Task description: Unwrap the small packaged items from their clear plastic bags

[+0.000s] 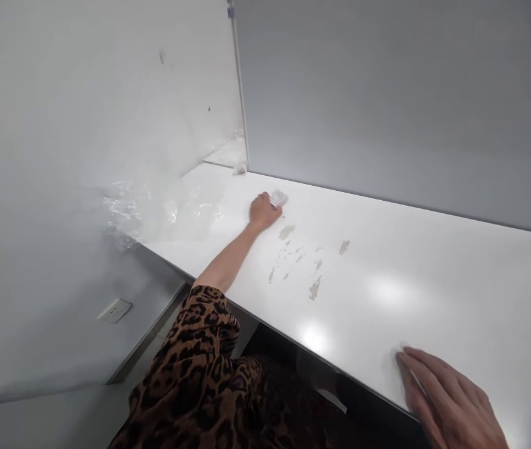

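My left hand [264, 213] reaches far over the white desktop [377, 249], its fingers closed on a small clear, pinkish-edged plastic box [279, 198]. The box is at or just above the surface; its exact kind is too blurred to tell. Close to this hand, several worn grey-beige patches [314, 288] mark the white top. At the near right, my right hand [452, 396] lies on the desk by the front edge, fingers stretched out and holding nothing.
Crumpled clear plastic film [166, 209] lies on the desk's left end, against the white wall [59, 125]. A small wrapped item [239, 168] sits in the back corner. A grey partition [387, 93] bounds the rear. A power socket [115, 310] is low on the left wall.
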Tool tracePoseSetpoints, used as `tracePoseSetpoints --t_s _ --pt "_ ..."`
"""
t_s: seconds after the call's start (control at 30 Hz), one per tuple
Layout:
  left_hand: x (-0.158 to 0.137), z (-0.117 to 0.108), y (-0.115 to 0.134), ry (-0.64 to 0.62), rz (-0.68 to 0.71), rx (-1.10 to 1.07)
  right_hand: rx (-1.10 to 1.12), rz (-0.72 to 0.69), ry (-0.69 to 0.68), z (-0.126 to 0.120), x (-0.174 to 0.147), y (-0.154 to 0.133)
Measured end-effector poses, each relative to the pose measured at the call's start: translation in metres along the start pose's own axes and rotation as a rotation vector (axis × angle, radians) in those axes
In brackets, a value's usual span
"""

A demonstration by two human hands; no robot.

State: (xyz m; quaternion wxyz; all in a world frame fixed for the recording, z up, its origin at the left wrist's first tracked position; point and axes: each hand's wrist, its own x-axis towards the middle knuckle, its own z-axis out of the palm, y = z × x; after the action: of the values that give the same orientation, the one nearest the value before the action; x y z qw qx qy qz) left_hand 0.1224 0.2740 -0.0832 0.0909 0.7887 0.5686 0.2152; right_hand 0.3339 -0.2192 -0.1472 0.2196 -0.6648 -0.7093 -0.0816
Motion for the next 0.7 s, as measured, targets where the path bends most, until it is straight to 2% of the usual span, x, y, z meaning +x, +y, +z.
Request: tracePoseSetpoints --t_s 0.13,0.27,0.37,0.43,0.5,0.57,0.63,0.7 --pt "-0.065 0.013 0.059 -0.134 0.172 -0.044 -0.045 -0.023 0.059 -0.001 0.012 -0.005" --pt "-0.122 0.023 0.11 -0.232 0.314 -0.103 -0.03 0.0 0.047 0.002 0.014 -0.002" --pt "-0.155 0.023 0.136 -0.324 0.426 -0.13 -0.001 0.012 0.044 0.005 0.012 0.002" --pt "-0.168 0.02 0.144 -0.436 0.523 -0.175 0.017 -0.001 0.064 0.007 0.009 0.005" --pt "-0.17 0.015 0.145 -0.539 0.61 -0.238 0.04 -0.016 0.087 0.007 0.007 0.008" --pt "-0.158 0.01 0.138 -0.542 0.634 -0.287 0.067 -0.031 0.11 0.005 0.005 0.01" --pt "-0.132 0.005 0.122 -0.429 0.568 -0.309 0.086 -0.031 0.128 0.001 0.004 0.011" --pt "-0.095 0.001 0.098 -0.274 0.405 -0.312 0.099 -0.015 0.122 -0.002 0.001 0.009"
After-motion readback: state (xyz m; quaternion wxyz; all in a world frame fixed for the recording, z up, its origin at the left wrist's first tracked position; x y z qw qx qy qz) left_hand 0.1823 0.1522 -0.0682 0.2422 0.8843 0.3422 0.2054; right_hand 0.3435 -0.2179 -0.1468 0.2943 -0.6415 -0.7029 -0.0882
